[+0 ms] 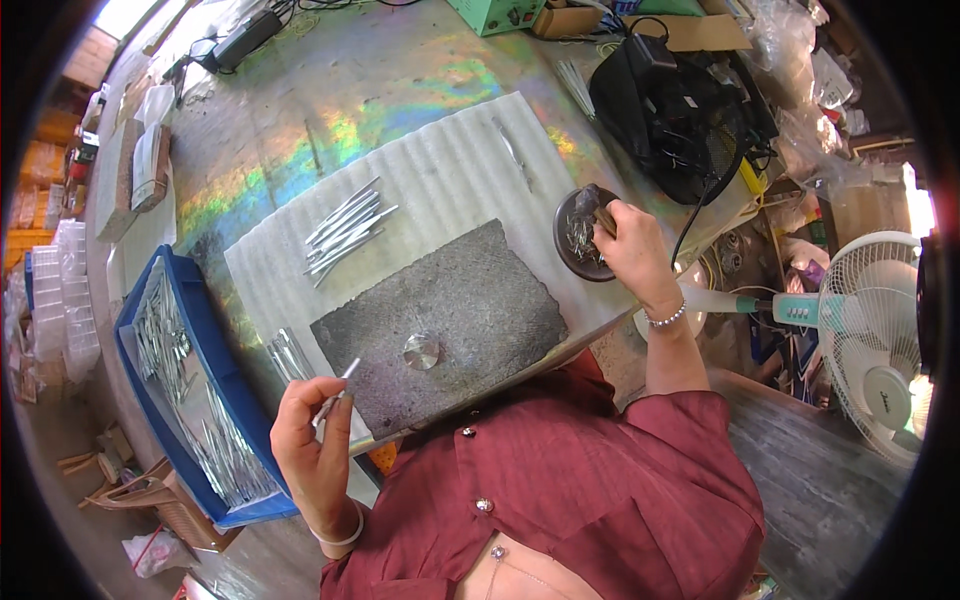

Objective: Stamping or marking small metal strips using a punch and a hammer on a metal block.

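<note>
My left hand [312,430] pinches a thin silvery metal rod [350,370] between thumb and fingers, beside the left edge of a dark grey rough slab [450,290]. A round shiny metal disc [421,350] sits on the slab near its front edge. Over a dark round bowl [561,248] at the right, my right hand [640,250] is closed on a tool with a dark lumpy head [590,200]; its exact kind is unclear. Small metal bits [578,238] lie in the bowl. Several silvery rods [345,228] form a pile beyond the slab, with more rods [290,352] left of it.
White foam sheeting [440,150] lies under the slab. To the left stands a blue tray [240,385] of metal rods. A black bag [665,110] and a green box [495,14] occupy the far side. A fan [875,345] stands at the right.
</note>
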Available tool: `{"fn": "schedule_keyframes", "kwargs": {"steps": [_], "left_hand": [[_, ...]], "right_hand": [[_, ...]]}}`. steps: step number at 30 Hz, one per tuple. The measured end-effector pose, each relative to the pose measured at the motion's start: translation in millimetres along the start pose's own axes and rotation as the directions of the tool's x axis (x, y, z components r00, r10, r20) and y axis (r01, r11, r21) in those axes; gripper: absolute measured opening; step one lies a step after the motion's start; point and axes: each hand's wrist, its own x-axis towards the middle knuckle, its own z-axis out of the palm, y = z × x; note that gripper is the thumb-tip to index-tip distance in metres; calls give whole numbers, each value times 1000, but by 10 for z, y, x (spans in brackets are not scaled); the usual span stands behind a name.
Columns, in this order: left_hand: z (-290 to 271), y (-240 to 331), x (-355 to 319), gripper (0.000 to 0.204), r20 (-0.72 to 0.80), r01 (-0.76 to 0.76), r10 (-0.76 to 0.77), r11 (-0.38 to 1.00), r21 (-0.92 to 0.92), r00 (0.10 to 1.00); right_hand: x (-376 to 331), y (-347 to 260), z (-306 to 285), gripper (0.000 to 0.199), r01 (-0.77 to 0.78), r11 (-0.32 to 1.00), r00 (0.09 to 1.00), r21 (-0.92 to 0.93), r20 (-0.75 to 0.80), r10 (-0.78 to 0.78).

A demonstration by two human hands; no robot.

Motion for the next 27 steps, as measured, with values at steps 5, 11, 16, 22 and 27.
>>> {"fn": "schedule_keyframes", "kwargs": {"steps": [5, 11, 16, 22, 27], "left_hand": [[129, 69, 74, 11, 91, -126, 113, 981, 146, 989], [201, 9, 125, 12, 128, -174, 151, 965, 194, 980], [268, -147, 145, 14, 205, -187, 145, 962, 200, 968], [291, -293, 141, 12, 191, -218, 188, 964, 150, 963], [274, -346, 13, 9, 154, 131, -98, 966, -223, 983]], "right_hand": [[-18, -82, -66, 18, 0, 993, 997, 115, -71, 8], [-39, -83, -145, 16, -103, 962, 994, 253, -17, 111], [-57, 106, -55, 18, -140, 847, 986, 512, -6, 167], [-107, -76, -122, 14, -149, 560, 979, 815, 44, 197], [-205, -473, -260, 9, -287, 431, 957, 856, 239, 161]]}}
